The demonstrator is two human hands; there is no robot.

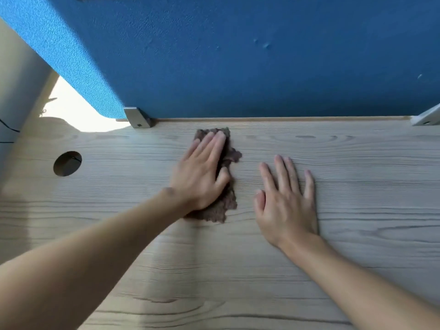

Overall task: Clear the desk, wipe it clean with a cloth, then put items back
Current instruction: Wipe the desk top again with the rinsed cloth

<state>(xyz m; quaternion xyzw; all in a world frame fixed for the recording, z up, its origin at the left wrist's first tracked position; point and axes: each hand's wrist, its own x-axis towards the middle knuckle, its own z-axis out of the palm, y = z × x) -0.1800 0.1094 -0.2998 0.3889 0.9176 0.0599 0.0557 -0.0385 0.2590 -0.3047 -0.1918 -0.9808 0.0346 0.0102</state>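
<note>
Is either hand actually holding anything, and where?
Nothing is gripped. The left hand presses flat on the middle of the brown cloth; the right hand rests flat on the wooden desk.

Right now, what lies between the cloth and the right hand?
Only bare wooden desk between the cloth and the right hand, seen in the head view.
</note>
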